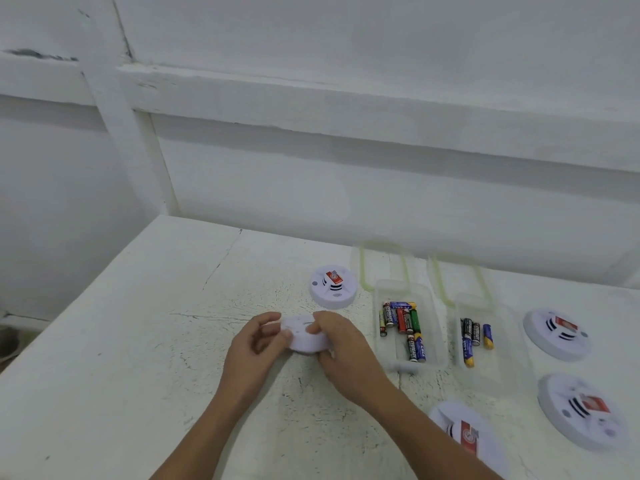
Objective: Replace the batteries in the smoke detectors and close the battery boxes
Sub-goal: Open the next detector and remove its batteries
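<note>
Low in the middle of the frame, the left hand [256, 344] and right hand [341, 344] hold one smoke detector [306, 337] just above the worktop [138, 341]. The left fingers curl round its left rim. The right thumb presses on its upper face and the other right fingers wrap the right rim. Blur hides whether its battery cover is open. To do this step well, the left hand should brace the body firmly while the right thumb works the cover, with the detector low over the worktop. The nearer battery box [434, 341], right of centre, is open and within easy reach.
</note>
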